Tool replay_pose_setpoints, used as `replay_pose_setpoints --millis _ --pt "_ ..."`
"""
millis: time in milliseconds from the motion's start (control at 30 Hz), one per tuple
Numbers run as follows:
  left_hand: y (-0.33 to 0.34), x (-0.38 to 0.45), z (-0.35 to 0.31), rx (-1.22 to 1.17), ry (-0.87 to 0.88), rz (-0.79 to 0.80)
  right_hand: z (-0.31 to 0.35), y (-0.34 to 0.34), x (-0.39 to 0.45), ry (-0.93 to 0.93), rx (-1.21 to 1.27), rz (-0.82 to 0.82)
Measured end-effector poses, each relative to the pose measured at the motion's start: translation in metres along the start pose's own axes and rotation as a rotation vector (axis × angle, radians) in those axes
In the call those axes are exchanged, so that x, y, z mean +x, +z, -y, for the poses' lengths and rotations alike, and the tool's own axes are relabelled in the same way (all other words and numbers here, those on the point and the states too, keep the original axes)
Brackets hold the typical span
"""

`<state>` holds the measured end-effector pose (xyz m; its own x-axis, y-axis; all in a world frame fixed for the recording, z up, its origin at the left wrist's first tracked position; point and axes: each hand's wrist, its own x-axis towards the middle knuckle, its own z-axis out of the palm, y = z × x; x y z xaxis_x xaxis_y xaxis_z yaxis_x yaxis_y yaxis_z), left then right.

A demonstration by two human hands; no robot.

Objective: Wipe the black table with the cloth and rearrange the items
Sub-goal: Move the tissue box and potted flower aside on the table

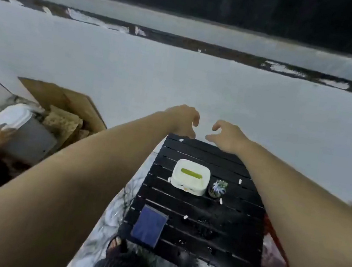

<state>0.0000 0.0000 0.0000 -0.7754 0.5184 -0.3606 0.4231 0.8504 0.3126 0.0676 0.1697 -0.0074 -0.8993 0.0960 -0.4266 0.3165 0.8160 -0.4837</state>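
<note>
over the slatted black table (pixel 203 218) our left hand (pixel 183 121) and right hand (pixel 226 136) hover empty, fingers curled apart; wiping carelessly could topple the small potted succulent (pixel 218 188).

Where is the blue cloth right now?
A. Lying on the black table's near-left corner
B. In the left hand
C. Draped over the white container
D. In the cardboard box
A: the blue cloth lies flat on the black table, and both hands are empty beyond the far edge.
</note>
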Motion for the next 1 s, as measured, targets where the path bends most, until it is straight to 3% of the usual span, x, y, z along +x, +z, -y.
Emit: replay_pose_setpoints --millis 200,467,667,833,1000 --pt "0.126 0.020 0.049 -0.045 -0.041 0.061 -0.078 0.136 0.026 0.054 0.055 0.023" --pt "0.299 0.043 0.094 -0.067 0.025 -0.053 -0.160 0.289 0.036 -0.093 0.199 -0.370" --pt "0.372 0.057 0.126 -0.318 0.148 -0.266 -0.198 0.341 0.056 -0.181 0.321 -0.528" --pt "0.409 0.064 0.147 -0.385 0.257 -0.468 -0.209 0.359 0.068 -0.327 0.196 -0.587" --pt "0.419 0.064 0.151 -0.422 0.260 -0.549 -0.215 0.372 0.073 -0.277 0.231 -0.620"
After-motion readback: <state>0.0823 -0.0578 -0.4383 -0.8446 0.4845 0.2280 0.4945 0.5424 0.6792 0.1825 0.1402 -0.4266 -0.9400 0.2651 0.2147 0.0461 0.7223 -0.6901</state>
